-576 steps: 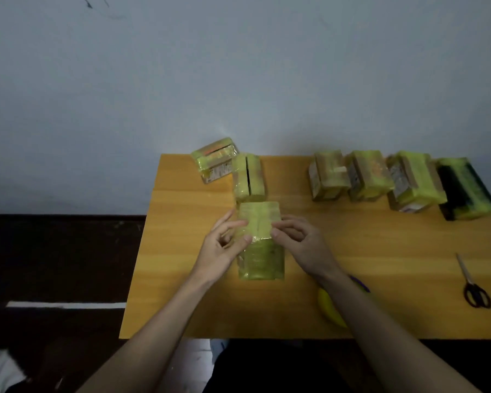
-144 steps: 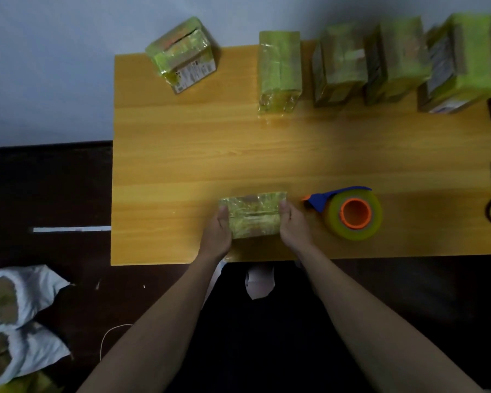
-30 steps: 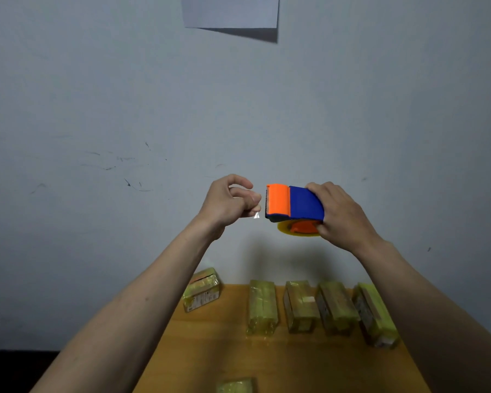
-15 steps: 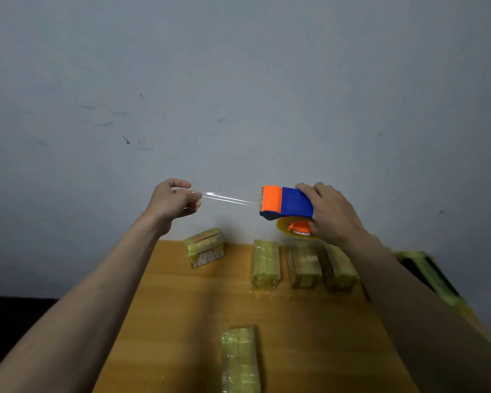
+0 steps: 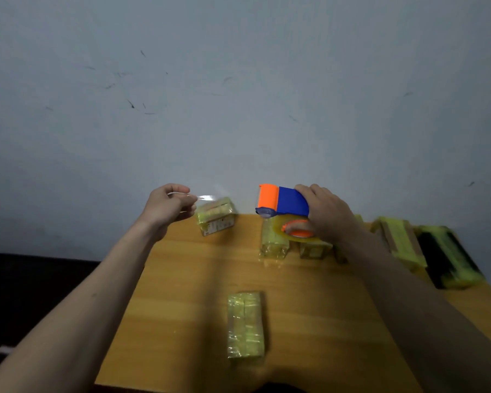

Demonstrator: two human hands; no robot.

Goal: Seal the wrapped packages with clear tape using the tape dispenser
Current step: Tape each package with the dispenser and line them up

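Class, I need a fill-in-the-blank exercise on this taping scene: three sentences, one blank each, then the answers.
1. The right hand grips the orange and ____ tape dispenser.
2. The left hand pinches a strip of clear ____ above the table.
3. The package nearest the person lies on the table, touched by ____ hand.

Answers: blue; tape; neither
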